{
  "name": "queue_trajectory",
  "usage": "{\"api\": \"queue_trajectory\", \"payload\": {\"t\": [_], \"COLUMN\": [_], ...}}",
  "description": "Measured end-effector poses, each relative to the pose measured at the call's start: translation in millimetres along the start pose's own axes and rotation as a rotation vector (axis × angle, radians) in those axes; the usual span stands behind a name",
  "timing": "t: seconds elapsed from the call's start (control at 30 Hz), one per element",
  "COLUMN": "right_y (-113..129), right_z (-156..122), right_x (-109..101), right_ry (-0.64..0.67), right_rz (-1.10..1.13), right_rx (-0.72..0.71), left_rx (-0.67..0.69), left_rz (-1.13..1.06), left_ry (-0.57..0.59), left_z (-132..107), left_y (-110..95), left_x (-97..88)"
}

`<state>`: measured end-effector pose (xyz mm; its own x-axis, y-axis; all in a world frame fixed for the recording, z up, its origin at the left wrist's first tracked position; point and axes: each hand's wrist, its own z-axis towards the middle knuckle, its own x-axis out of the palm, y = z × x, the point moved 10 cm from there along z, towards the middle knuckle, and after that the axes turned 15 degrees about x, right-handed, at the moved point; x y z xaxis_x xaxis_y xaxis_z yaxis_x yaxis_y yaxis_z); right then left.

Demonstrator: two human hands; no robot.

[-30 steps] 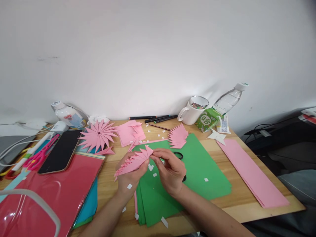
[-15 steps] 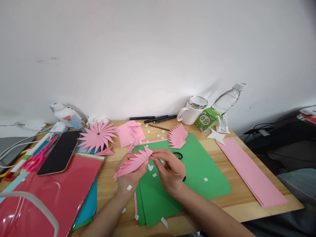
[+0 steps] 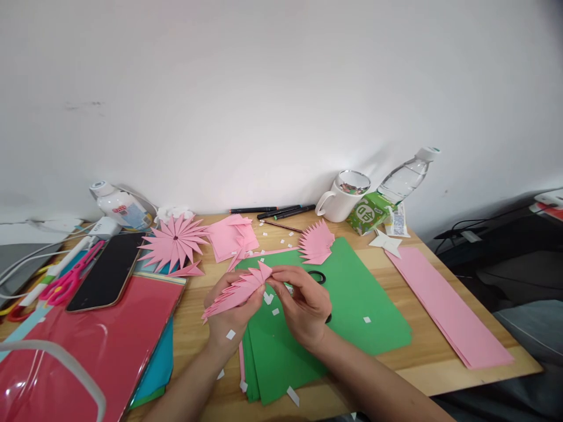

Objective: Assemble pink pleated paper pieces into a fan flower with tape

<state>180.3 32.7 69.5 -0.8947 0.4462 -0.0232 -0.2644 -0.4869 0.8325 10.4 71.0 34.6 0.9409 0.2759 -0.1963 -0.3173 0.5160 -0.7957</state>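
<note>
My left hand is closed around a pink folded-paper fan made of overlapping pointed pieces. The thumb and fingertips of my right hand pinch the fan's upper right end. Both hands are above a stack of green paper. Black-handled scissors lie on the green paper, partly hidden behind my right hand. A second pink paper fan rests at the green stack's far edge. Farther left is a round pink paper pinwheel. Pink paper squares lie beside it.
A phone and pink scissors are on the left, near red paper in a clear sleeve. Along the wall stand a white mug, a green box and a water bottle. Pink strips lie right.
</note>
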Motion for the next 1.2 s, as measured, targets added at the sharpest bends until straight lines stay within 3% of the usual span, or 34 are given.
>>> {"api": "queue_trajectory", "payload": {"t": [0.17, 0.4, 0.67, 1.0, 1.2], "right_y": [1.8, -0.8, 4.1, -10.3, -2.9], "right_z": [0.3, 0.4, 0.8, -0.4, -0.4], "right_x": [-0.4, -0.6, -0.1, 2.2, 3.3], "right_ry": [-0.002, -0.008, -0.004, 0.030, 0.040], "right_rz": [0.009, 0.008, -0.028, 0.082, 0.033], "right_rx": [-0.013, -0.001, -0.034, 0.062, -0.003], "left_rx": [-0.023, -0.006, -0.018, 0.018, 0.030], "left_rz": [0.002, -0.012, -0.013, -0.019, -0.027], "left_ry": [0.041, -0.022, 0.001, 0.022, -0.023], "left_z": [-1.1, -0.7, -1.2, -0.6, 0.6], "left_y": [2.6, -0.7, 0.2, -3.1, -6.2], "left_x": [2.7, -0.2, 0.9, 2.1, 0.1]}}
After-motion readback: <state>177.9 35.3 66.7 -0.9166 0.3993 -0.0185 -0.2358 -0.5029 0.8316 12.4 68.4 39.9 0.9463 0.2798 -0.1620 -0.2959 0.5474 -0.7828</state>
